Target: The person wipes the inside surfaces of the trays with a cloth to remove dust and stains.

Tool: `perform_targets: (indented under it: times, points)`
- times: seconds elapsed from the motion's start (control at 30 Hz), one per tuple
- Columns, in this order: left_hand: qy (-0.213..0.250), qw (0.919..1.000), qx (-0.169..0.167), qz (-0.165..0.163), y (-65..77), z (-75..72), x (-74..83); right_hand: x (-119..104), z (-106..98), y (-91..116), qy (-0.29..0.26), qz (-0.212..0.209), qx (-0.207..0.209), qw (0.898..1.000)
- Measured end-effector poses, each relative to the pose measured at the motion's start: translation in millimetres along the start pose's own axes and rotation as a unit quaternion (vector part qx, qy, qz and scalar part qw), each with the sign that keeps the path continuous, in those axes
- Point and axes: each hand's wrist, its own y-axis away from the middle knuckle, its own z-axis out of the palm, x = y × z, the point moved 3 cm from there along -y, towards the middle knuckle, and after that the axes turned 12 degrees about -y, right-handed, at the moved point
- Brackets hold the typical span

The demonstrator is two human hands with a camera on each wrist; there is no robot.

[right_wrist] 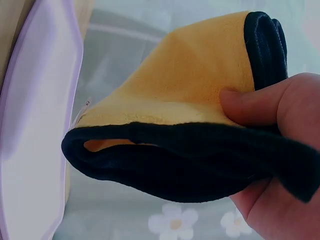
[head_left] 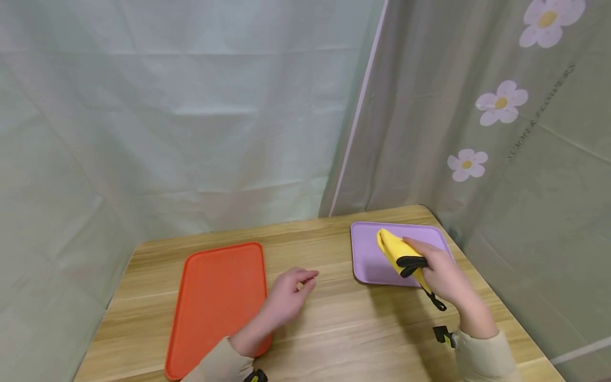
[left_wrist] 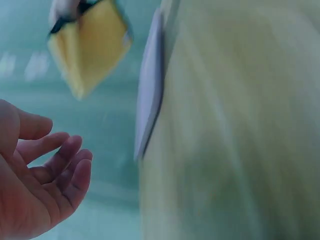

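My right hand (head_left: 447,274) grips a folded yellow cloth (head_left: 397,248) with dark edging and a dark hanging loop, held up over the purple tray (head_left: 369,265). In the right wrist view the thumb presses on the yellow face of the cloth (right_wrist: 200,70), while most of the fingers are hidden behind its dark edge. My left hand (head_left: 288,293) hovers over the wooden table beside the right edge of the orange tray (head_left: 219,297). Its fingers are loosely bent and hold nothing, as the left wrist view of the hand (left_wrist: 45,175) also shows.
The wooden table (head_left: 329,329) carries both trays, orange at left and purple at the far right corner. Pale curtains (head_left: 229,132) hang right behind the table and along its sides, with printed flowers on the right.
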Motion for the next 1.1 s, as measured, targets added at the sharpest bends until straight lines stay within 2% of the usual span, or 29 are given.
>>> perform_targets:
  times: [0.07, 0.1, 0.13, 0.17, 0.2, 0.23, 0.3, 0.33, 0.37, 0.43, 0.53, 0.63, 0.67, 0.73, 0.8, 0.9, 1.0, 1.1]
  points:
    - [0.023, 0.9992, -0.031, 0.013, -7.8, 24.9, 18.0, 4.5, -7.9, 1.0, 0.0, 0.016, 0.002, 1.0]
    - [0.046, 0.9977, -0.049, 0.005, -11.1, 37.3, 24.7, 6.3, -11.8, 1.6, 0.003, 0.024, 0.005, 1.0]
    - [0.088, 0.9936, -0.069, -0.012, -14.2, 50.0, 30.2, 7.8, -15.4, 2.3, 0.004, 0.034, 0.007, 0.999]
    - [0.142, 0.9849, -0.09, -0.041, -16.6, 62.7, 34.6, 9.1, -18.8, 3.1, 0.007, 0.043, 0.01, 0.999]
    - [0.199, 0.9711, -0.107, -0.077, -18.5, 75.8, 37.7, 10.3, -21.7, 4.0, 0.011, 0.051, 0.014, 0.999]
    - [0.259, 0.9509, -0.122, -0.117, -20.0, 88.3, 40.7, 11.5, -24.2, 5.2, 0.014, 0.059, 0.017, 0.998]
    - [0.371, 0.8975, -0.138, -0.195, -20.8, 112.4, 46.9, 13.7, -27.8, 8.2, 0.017, 0.076, 0.02, 0.997]
    - [0.412, 0.8721, -0.139, -0.225, -21.0, 123.1, 50.2, 14.6, -29.0, 9.7, 0.018, 0.082, 0.02, 0.996]
    - [0.436, 0.8546, -0.136, -0.247, -21.1, 132.7, 54.4, 15.4, -30.0, 11.1, 0.019, 0.085, 0.021, 0.996]
    - [0.466, 0.8318, -0.135, -0.269, -21.5, 147.2, 65.0, 17.0, -31.4, 13.3, 0.02, 0.086, 0.022, 0.996]
    - [0.5, 0.8052, -0.13, -0.291, -25.7, 163.0, 82.4, 18.8, -33.8, 14.3, 0.022, 0.082, 0.023, 0.996]
    - [0.542, 0.7671, -0.117, -0.323, -32.7, 176.9, 93.8, 20.3, -36.7, 13.5, 0.025, 0.081, 0.025, 0.996]
    - [0.55, 0.7574, -0.108, -0.335, -35.3, 181.8, 95.5, 20.3, -37.7, 13.1, 0.024, 0.081, 0.026, 0.996]
    - [0.56, 0.7444, -0.088, -0.352, -39.0, 190.9, 96.0, 20.8, -39.3, 12.8, 0.023, 0.084, 0.027, 0.996]
    - [0.56, 0.741, -0.071, -0.363, -41.8, 197.7, 94.8, 20.8, -40.5, 13.2, 0.021, 0.087, 0.026, 0.996]
    - [0.549, 0.7488, -0.066, -0.365, -45.9, 204.2, 93.1, 21.6, -42.1, 14.3, 0.02, 0.089, 0.026, 0.995]
    - [0.536, 0.7589, -0.082, -0.361, -49.7, 205.8, 91.2, 21.3, -41.9, 14.0, 0.021, 0.092, 0.025, 0.995]
    - [0.53, 0.7623, -0.092, -0.36, -53.2, 205.0, 90.4, 20.8, -41.8, 13.4, 0.022, 0.095, 0.024, 0.995]
